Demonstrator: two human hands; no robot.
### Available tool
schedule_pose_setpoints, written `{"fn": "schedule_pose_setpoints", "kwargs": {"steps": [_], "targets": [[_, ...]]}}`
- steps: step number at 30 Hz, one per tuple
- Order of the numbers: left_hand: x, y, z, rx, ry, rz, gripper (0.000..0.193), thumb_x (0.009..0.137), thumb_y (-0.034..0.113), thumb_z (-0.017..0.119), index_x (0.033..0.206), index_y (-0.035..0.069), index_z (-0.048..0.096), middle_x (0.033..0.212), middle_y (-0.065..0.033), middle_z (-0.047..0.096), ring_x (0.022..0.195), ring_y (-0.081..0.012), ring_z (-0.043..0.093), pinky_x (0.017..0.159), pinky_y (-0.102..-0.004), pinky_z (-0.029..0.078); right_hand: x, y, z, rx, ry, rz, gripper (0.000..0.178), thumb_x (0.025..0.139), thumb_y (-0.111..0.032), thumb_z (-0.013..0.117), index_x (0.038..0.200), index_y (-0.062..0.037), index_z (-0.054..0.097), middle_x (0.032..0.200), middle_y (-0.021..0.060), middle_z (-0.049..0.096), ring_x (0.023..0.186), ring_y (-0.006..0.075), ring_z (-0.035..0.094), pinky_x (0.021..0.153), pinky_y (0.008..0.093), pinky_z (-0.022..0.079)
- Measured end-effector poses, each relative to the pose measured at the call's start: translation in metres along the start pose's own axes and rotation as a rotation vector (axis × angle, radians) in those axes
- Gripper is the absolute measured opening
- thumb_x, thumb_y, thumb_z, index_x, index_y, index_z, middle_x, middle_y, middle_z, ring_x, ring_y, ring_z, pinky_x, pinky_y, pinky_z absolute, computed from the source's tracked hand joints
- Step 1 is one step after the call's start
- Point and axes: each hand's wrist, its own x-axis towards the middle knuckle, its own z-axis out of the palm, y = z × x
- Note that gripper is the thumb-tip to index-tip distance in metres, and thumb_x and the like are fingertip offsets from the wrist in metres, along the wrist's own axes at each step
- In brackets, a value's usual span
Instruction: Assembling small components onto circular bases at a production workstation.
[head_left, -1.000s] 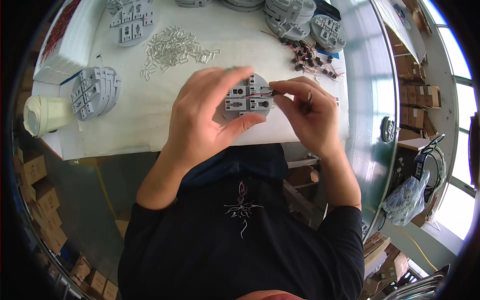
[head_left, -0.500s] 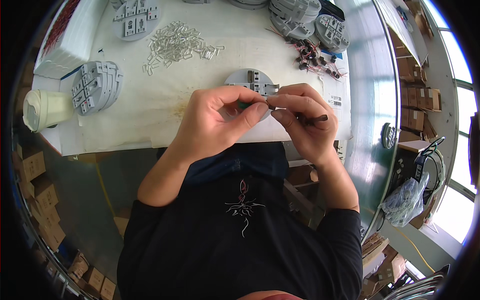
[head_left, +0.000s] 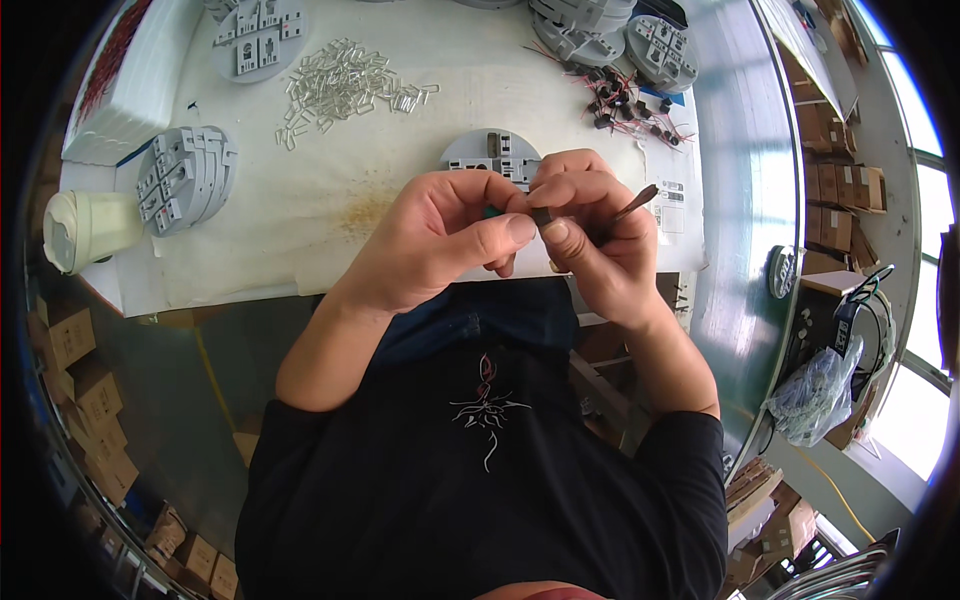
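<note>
Both of my hands meet over the near part of the table. My left hand (head_left: 430, 235) is closed, and a bit of a small green piece (head_left: 491, 211) shows between its fingers. With thumb and forefinger my right hand (head_left: 600, 225) pinches a small dark block (head_left: 541, 215), close to the left fingertips. A thin brown tool, perhaps tweezers (head_left: 640, 199), sticks out behind the right fingers; the rest of it is hidden. Just beyond the hands lies a round grey plastic base (head_left: 462, 149) with slots and metal contacts, partly covered by the fingers.
Several clear U-shaped pieces (head_left: 335, 85) lie heaped at far left. Black round parts with red wires (head_left: 620, 105) lie at far right, near stacked grey bases (head_left: 575, 35). More bases (head_left: 190, 180) stand at left beside a pale cup (head_left: 90, 230) and white foam box (head_left: 140, 90).
My right hand has shifted slightly left and turned, so the brown tool now tilts upward. The dark block shows more clearly between the fingertips. The whole view has shifted a little.
</note>
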Motion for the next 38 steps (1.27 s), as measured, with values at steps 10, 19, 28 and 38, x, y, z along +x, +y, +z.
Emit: {"fn": "schedule_pose_setpoints", "kwargs": {"steps": [10, 19, 28, 38], "targets": [[0.003, 0.026, -0.003, 1.089, 0.261, -0.116, 0.013, 0.086, 0.014, 0.08, 0.087, 0.005, 0.07, 0.073, 0.0004, 0.063, 0.064, -0.0067, 0.056, 0.058, -0.0282, 0.044, 0.0, 0.0, -0.017, -0.864, -0.021, -0.063, 0.027, 0.088, 0.003, 0.076, 0.112, -0.0068, 0.071, 0.114, 0.0092, 0.063, 0.083, 0.0222, 0.069, 0.064, 0.0341, 0.056], [0.01, -0.024, -0.007, 1.529, 0.376, 0.512, 0.031, 0.081, 0.018, 0.082, 0.108, 0.008, 0.072, 0.092, -0.0083, 0.069, 0.091, -0.0288, 0.066, 0.082, -0.0408, 0.055, 0.004, -0.001, -0.008, -1.378, -0.116, -0.067, 0.022, 0.087, -0.005, 0.078, 0.107, -0.0109, 0.074, 0.116, 0.0034, 0.066, 0.075, 0.0236, 0.072, 0.061, 0.0394, 0.058], [0.022, -0.047, -0.013, 1.396, 0.551, 0.667, 0.064, 0.084, 0.024, 0.085, 0.138, 0.004, 0.058, 0.127, -0.0165, 0.066, 0.115, -0.0399, 0.06, 0.098, -0.0473, 0.051, -0.014, 0.018, 0.003, -1.404, -0.073, -0.313, 0.002, 0.093, -0.003, 0.067, 0.094, -0.0014, 0.068, 0.118, 0.0096, 0.064, 0.07, 0.0203, 0.066, 0.06, 0.04, 0.057], [0.019, -0.045, -0.015, 1.403, 0.546, 0.564, 0.067, 0.087, 0.033, 0.083, 0.14, 0.004, 0.056, 0.131, -0.0163, 0.065, 0.119, -0.0377, 0.06, 0.103, -0.049, 0.049, 0.026, 0.045, -0.058, 0.325, -0.242, -0.256, 0.032, 0.108, -0.038, 0.066, 0.12, -0.0107, 0.077, 0.126, 0.0113, 0.069, 0.086, 0.0386, 0.077, 0.071, 0.0364, 0.061]]}}
